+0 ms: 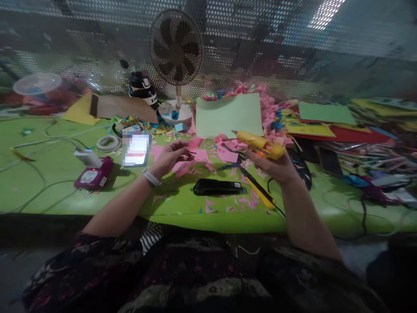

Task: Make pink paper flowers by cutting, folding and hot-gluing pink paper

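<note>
My right hand (275, 167) is closed round a yellow glue gun (259, 143), whose nozzle points left over the table. A short way to the left, my left hand (169, 157) pinches a small pink paper piece (194, 143); a white wristband sits on that wrist. Between the hands lie pink paper squares (228, 155) and many pink scraps. A black stapler (216, 187) lies on the green table (48, 174) just in front of both hands. Scissors with yellow handles (257, 187) lie under my right hand.
A desk fan (176, 61) stands at the back centre, a black bottle (141, 89) beside it. A pale green sheet (228, 115) leans behind the scraps. A phone (136, 150), tape roll (108, 142) and magenta device (94, 176) lie left. Coloured paper stacks (325, 119) and cables fill the right.
</note>
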